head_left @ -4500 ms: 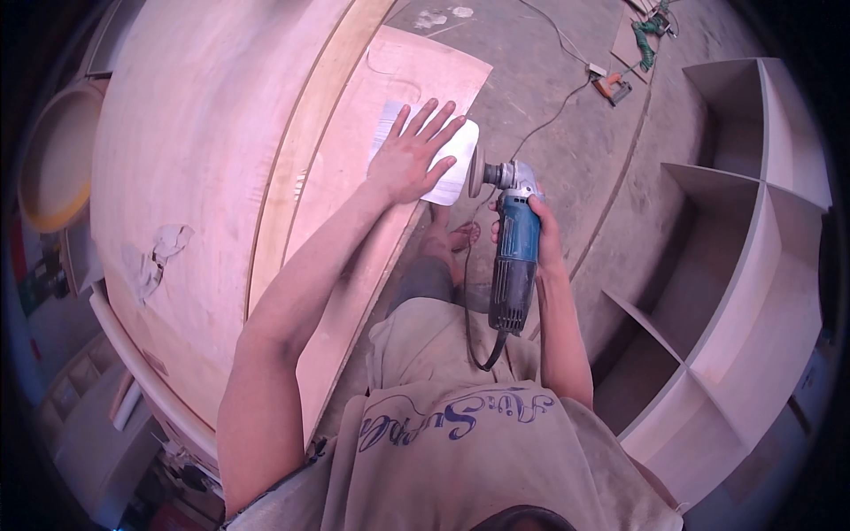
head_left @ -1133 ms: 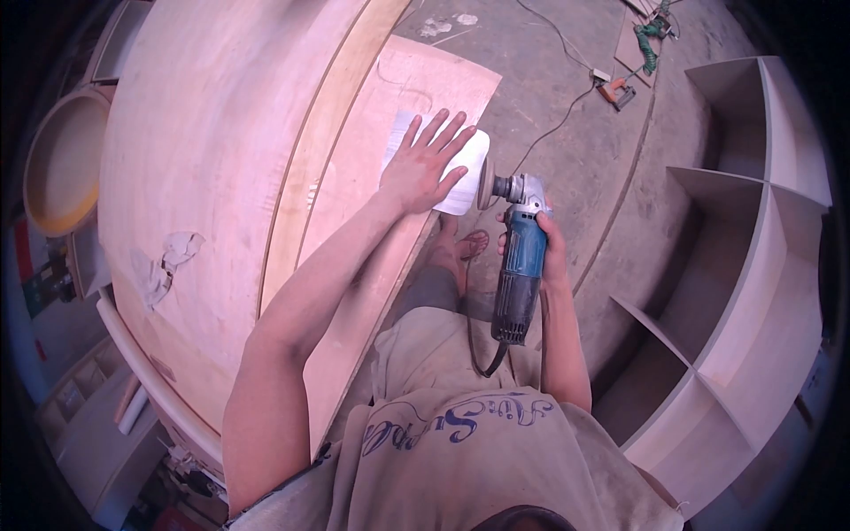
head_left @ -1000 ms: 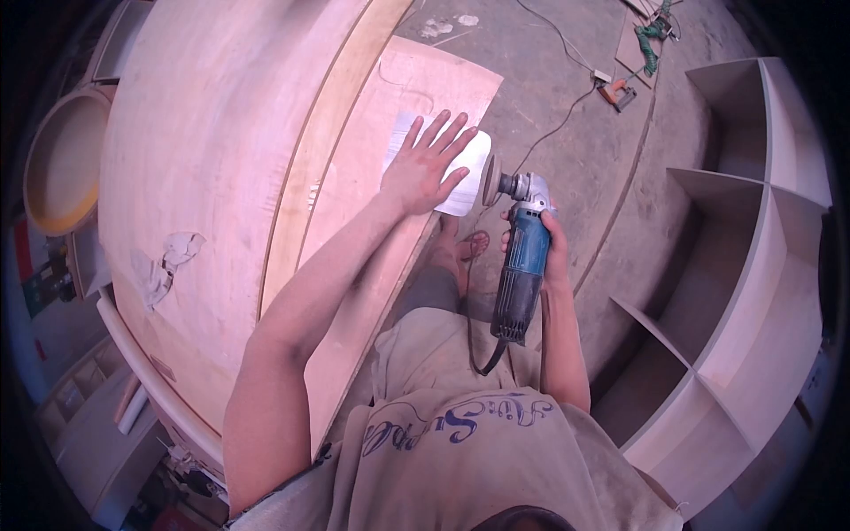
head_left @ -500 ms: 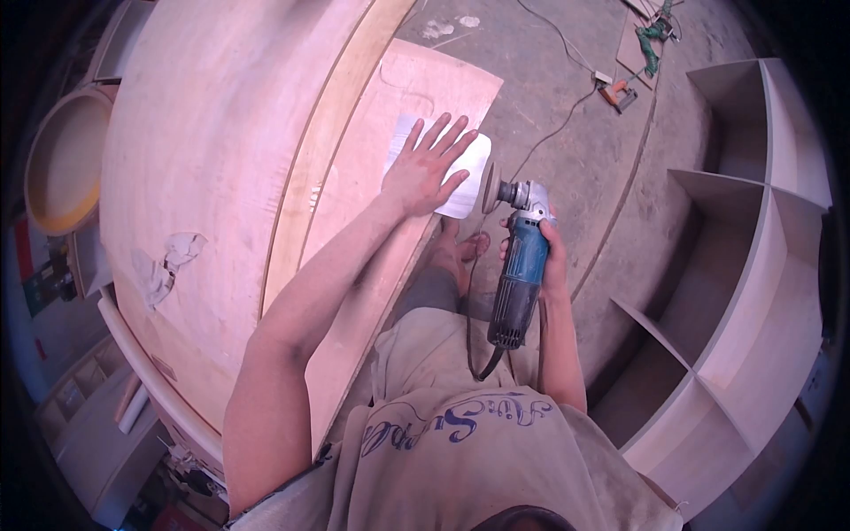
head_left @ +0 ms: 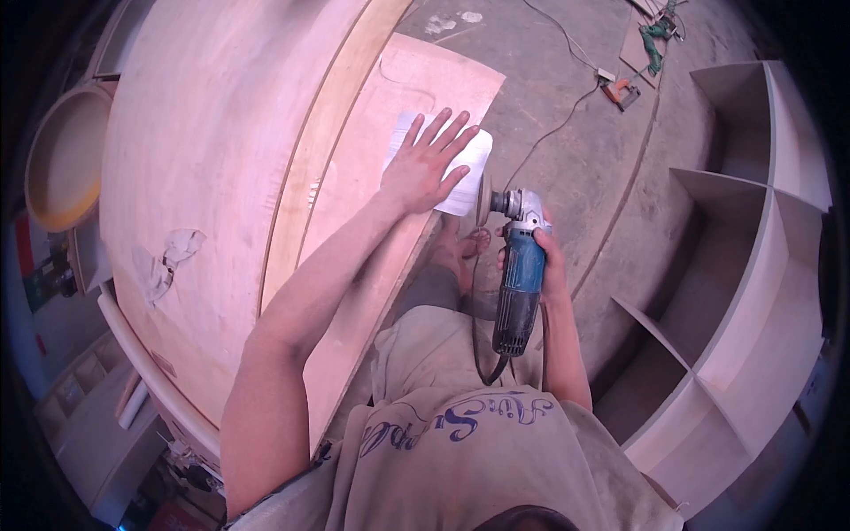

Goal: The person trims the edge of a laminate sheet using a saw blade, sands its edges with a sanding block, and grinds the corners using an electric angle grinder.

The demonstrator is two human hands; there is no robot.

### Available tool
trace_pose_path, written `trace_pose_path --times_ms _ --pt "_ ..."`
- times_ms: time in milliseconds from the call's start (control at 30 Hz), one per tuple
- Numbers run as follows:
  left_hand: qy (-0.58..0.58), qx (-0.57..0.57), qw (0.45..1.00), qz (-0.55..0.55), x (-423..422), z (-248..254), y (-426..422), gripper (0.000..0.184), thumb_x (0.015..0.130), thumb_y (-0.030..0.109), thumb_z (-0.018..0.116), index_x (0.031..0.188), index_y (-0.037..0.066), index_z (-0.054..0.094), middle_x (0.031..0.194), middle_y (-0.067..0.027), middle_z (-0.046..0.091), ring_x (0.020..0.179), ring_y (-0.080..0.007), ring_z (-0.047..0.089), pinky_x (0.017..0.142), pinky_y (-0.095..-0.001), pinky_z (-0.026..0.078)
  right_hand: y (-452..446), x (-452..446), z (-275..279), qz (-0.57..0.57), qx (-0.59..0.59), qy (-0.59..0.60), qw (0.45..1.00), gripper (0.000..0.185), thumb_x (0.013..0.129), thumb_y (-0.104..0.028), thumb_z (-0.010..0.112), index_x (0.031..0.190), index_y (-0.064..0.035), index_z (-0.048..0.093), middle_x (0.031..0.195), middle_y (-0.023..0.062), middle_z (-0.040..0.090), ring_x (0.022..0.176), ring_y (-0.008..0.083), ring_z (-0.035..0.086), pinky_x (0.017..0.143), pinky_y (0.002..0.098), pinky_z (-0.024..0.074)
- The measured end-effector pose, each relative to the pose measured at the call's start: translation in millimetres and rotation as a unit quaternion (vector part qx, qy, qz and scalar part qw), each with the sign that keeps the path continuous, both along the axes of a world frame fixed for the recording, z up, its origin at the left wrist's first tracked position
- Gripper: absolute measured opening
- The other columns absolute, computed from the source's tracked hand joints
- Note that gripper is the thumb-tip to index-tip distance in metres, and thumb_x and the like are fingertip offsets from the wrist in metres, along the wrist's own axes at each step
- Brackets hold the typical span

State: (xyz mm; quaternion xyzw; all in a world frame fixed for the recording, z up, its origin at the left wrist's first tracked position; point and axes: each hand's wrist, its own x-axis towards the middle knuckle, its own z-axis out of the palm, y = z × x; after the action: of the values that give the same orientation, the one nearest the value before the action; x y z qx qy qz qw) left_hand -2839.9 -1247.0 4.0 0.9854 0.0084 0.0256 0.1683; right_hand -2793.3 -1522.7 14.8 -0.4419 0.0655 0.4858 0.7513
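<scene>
My left hand (head_left: 423,173) lies flat with its fingers spread, pressing a white sheet (head_left: 476,159) onto a pink-toned wooden board (head_left: 407,75). The sheet's right side sticks out past the board's edge, and its visible corners there look rounded. An angle grinder (head_left: 518,283) with a blue and black body is held upright in my right hand (head_left: 551,257), the fingers wrapped around it just below its metal head. Its round disc (head_left: 483,199) faces the sheet's edge at close range. Whether disc and sheet touch, I cannot tell.
A large curved wooden panel (head_left: 195,133) fills the left, with crumpled paper (head_left: 168,261) on it. Wooden shelving (head_left: 753,265) stands at the right. On the concrete floor lie a power cord (head_left: 567,119), an orange tool (head_left: 622,93) and a green tool (head_left: 653,44).
The grinder in my right hand has shifted slightly toward my body, its disc now lower along the sheet's edge. My left hand and the sheet have barely moved.
</scene>
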Motion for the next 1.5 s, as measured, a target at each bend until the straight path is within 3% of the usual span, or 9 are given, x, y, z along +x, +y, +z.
trace_pose_path --times_ms 167,300,400,567,667,867,1100,1233,1500 --pt "0.002 -0.044 0.999 -0.011 -1.1 -6.2 10.0 0.075 0.094 0.047 0.057 0.157 0.019 0.029 0.164 -0.0082 0.025 0.152 -0.0307 0.02 0.124 -0.053 0.01 -15.2 -9.9 -3.3 -0.032 0.009 0.019 0.999 0.071 0.092 -0.039 0.059 0.152 -0.019 0.025 0.11 0.0244 0.061 0.075 0.0308 0.07 0.063 0.0397 0.0619" --pt "0.099 -0.036 0.994 -0.018 -2.8 38.1 44.2 0.122 0.057 0.048 0.089 0.157 0.016 0.026 0.159 -0.0134 0.033 0.149 -0.0358 0.025 0.122 -0.0524 0.018 -36.0 -7.0 0.5 -0.082 -0.015 0.012 0.996 0.067 0.093 -0.04 0.058 0.149 -0.0187 0.027 0.11 0.0234 0.061 0.075 0.0283 0.069 0.064 0.0383 0.0625" --pt "0.214 -0.028 0.976 0.018 13.2 65.9 42.5 0.118 0.057 0.036 0.091 0.154 0.013 0.028 0.154 -0.0128 0.039 0.142 -0.0365 0.034 0.116 -0.051 0.029 -47.9 -0.7 2.2 -0.101 -0.019 0.011 0.995 0.066 0.094 -0.041 0.058 0.148 -0.0186 0.028 0.11 0.0234 0.061 0.074 0.0277 0.069 0.064 0.0378 0.0626" --pt "0.136 -0.135 0.981 0.017 28.2 112.3 44.9 0.042 0.069 0.013 0.08 0.106 0.007 0.063 0.083 -0.0107 0.064 0.079 -0.0358 0.064 0.078 -0.0421 0.053 -60.4 1.1 3.5 -0.131 -0.005 0.018 0.991 0.066 0.095 -0.042 0.055 0.149 -0.0169 0.027 0.111 0.0245 0.061 0.074 0.0292 0.069 0.064 0.0399 0.0624" --pt "0.028 -0.043 0.997 -0.066 -0.3 148.5 25.3 0.029 0.074 0.008 0.07 0.101 0.009 0.061 0.084 -0.0074 0.06 0.082 -0.0317 0.063 0.072 -0.041 0.052 -69.5 -3.0 -8.4 -0.159 0.008 0.057 0.986 0.066 0.096 -0.039 0.054 0.151 -0.0176 0.024 0.112 0.0263 0.061 0.074 0.0311 0.07 0.064 0.0412 0.0627" --pt "0.0 -0.005 0.99 -0.141 -53.5 45.0 3.4 0.017 0.08 0.011 0.059 0.097 0.013 0.061 0.092 -0.003 0.055 0.088 -0.0227 0.06 0.068 -0.0356 0.052 -63.5 0.4 -10.0 -0.133 0.027 0.098 0.986 0.059 0.096 -0.044 0.053 0.131 0.0027 0.047 0.111 0.0236 0.065 0.075 0.0292 0.07 0.065 0.0392 0.0629" --pt "-0.037 -0.076 0.996 -0.008 -44.3 38.8 6.7 0.058 0.095 0.038 0.06 0.142 0.007 0.049 0.141 -0.0144 0.05 0.132 -0.0335 0.046 0.114 -0.051 0.031 -34.8 0.8 -4.5 -0.084 0.01 0.12 0.989 0.061 0.095 -0.05 0.052 0.122 0.0053 0.054 0.109 0.0231 0.066 0.074 0.0263 0.071 0.066 0.0358 0.0639" --pt "0.008 0.022 0.999 0.021 -11.6 -1.0 1.0 0.066 0.1 0.042 0.048 0.157 0.014 0.028 0.164 -0.009 0.025 0.151 -0.0296 0.021 0.123 -0.0511 0.014 -10.4 4.0 -1.4 -0.039 -0.01 0.105 0.994 0.058 0.095 -0.048 0.052 0.123 0.0033 0.053 0.11 0.0204 0.066 0.073 0.0258 0.071 0.065 0.0349 0.0621" --pt "0.012 -0.005 1.0 0.011 -13.3 3.1 3.3 0.065 0.101 0.039 0.045 0.158 0.013 0.026 0.165 -0.009 0.023 0.152 -0.0295 0.019 0.124 -0.0507 0.011 11.0 25.7 2.1 0.008 -0.028 0.042 0.999 0.061 0.096 -0.045 0.052 0.139 -0.0034 0.041 0.109 0.0202 0.064 0.074 0.026 0.07 0.066 0.036 0.0619"
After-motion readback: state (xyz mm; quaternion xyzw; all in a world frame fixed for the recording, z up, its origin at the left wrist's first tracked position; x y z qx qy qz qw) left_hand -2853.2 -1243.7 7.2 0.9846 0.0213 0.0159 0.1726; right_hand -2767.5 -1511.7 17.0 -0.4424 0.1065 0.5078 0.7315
